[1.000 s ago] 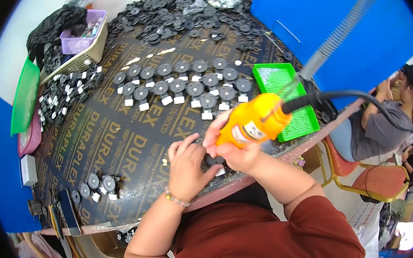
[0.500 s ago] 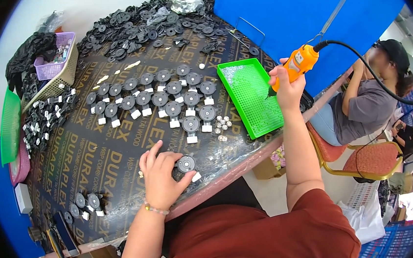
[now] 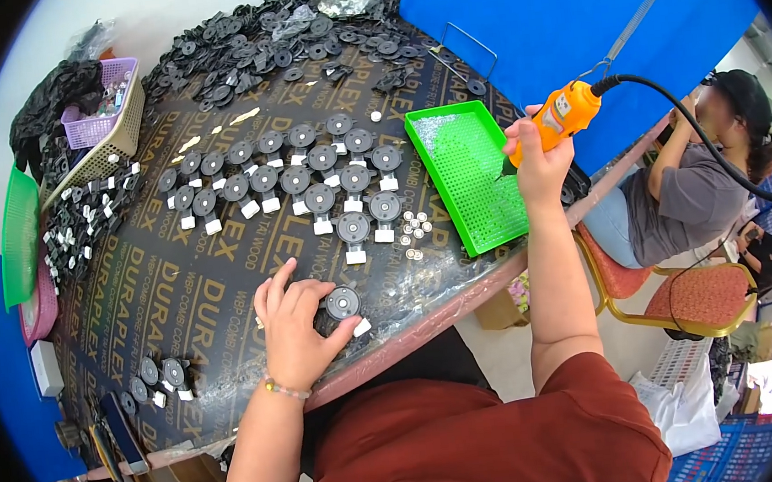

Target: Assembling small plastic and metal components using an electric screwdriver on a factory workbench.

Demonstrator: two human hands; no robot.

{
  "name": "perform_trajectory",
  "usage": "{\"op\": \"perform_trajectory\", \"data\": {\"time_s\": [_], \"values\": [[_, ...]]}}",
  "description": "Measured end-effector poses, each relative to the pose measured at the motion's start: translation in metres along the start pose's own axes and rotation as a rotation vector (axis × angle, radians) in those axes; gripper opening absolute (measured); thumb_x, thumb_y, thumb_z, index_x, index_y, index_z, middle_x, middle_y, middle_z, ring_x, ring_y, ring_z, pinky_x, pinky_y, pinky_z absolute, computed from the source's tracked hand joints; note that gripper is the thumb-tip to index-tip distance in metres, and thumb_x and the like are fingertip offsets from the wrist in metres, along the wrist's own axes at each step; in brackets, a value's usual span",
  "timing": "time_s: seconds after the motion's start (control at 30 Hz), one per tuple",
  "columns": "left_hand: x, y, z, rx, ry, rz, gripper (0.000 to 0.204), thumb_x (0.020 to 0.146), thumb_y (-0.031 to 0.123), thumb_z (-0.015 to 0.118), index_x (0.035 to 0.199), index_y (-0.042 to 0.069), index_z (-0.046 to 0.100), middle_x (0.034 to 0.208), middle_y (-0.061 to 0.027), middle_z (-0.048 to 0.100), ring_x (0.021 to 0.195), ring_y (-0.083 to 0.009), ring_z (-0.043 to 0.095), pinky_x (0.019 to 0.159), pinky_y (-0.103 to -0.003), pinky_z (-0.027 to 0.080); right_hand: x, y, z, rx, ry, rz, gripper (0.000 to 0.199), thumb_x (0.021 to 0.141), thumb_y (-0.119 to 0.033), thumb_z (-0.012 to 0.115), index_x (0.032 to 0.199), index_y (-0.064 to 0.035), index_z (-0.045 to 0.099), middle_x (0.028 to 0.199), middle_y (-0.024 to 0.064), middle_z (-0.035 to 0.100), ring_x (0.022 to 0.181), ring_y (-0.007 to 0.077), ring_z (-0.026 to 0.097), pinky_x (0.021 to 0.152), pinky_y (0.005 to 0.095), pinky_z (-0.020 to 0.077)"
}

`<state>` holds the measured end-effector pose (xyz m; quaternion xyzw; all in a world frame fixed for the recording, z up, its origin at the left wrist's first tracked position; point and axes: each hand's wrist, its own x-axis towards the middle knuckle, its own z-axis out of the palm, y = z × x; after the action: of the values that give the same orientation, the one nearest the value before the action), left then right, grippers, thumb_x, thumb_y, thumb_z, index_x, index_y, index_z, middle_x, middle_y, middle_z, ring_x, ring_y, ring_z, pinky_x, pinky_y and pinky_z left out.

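Observation:
My left hand (image 3: 300, 326) is on the table near its front edge, thumb and forefinger around a black round disc part (image 3: 343, 303) with a white tab at its lower right. My right hand (image 3: 541, 158) grips an orange electric screwdriver (image 3: 567, 111), its black cable running off to the right. The screwdriver's tip points down over the right side of a green perforated tray (image 3: 428, 159); small shiny bits, too small to tell apart, lie in the tray. Several similar disc parts (image 3: 353, 229) stand in rows beyond my left hand. Beside them is a cluster of small round whitish pieces (image 3: 415, 226).
Loose black parts (image 3: 268, 45) are heaped along the back. Baskets (image 3: 123, 126) and black-and-white pieces (image 3: 90, 216) lie at the left, with a few more discs (image 3: 149, 370) near the front left. A blue panel (image 3: 513, 19) stands behind the tray. Another person (image 3: 675, 188) sits at the right.
The whole view has shifted slightly. Both hands keep their holds, the left on the disc part and the right on the screwdriver over the tray.

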<state>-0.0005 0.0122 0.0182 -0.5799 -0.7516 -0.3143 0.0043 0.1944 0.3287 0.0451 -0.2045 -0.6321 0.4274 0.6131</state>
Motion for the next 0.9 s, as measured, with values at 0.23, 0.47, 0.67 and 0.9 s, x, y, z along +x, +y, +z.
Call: {"op": "perform_trajectory", "data": {"time_s": [0.23, 0.47, 0.67, 0.9], "values": [[-0.001, -0.001, -0.001, 0.005, -0.022, -0.003, 0.046, 0.063, 0.031, 0.083, 0.100, 0.010, 0.066, 0.103, -0.0048, 0.064, 0.125, -0.0321, 0.048, 0.106, -0.051, 0.027, -0.003, -0.001, 0.000, 0.001, 0.000, -0.023, 0.031, 0.092, -0.019, 0.065, 0.111, -0.0005, 0.049, 0.079, 0.0065, 0.062, 0.060, 0.0108, 0.058, 0.059, 0.0237, 0.0480], [0.000, 0.000, -0.001, -0.041, -0.034, 0.013, 0.056, 0.063, 0.035, 0.084, 0.111, 0.013, 0.065, 0.108, -0.0028, 0.065, 0.124, -0.0266, 0.049, 0.107, -0.050, 0.026, -0.026, -0.064, 0.027, 0.288, -0.102, -0.132, 0.054, 0.089, -0.049, 0.064, 0.114, -0.0042, 0.048, 0.077, 0.0112, 0.060, 0.057, 0.0150, 0.055, 0.055, 0.0295, 0.0482], [-0.002, -0.005, 0.000, -0.036, -0.055, 0.018, 0.048, 0.066, 0.033, 0.082, 0.108, 0.015, 0.068, 0.105, -0.0002, 0.066, 0.125, -0.0242, 0.049, 0.108, -0.050, 0.025, -0.101, -0.101, 0.098, 0.544, -0.487, 0.137, 0.064, 0.081, -0.061, 0.065, 0.111, -0.0082, 0.044, 0.077, 0.0119, 0.062, 0.054, 0.0169, 0.059, 0.054, 0.0313, 0.0529], [-0.002, -0.007, 0.001, -0.046, -0.056, 0.012, 0.049, 0.064, 0.030, 0.083, 0.109, 0.016, 0.067, 0.104, -0.0001, 0.064, 0.125, -0.0246, 0.049, 0.107, -0.050, 0.025, -0.120, -0.091, 0.130, 0.672, -0.688, 0.264, 0.062, 0.080, -0.053, 0.071, 0.110, -0.0058, 0.045, 0.078, 0.0137, 0.063, 0.056, 0.0181, 0.060, 0.057, 0.0326, 0.0541]]}}
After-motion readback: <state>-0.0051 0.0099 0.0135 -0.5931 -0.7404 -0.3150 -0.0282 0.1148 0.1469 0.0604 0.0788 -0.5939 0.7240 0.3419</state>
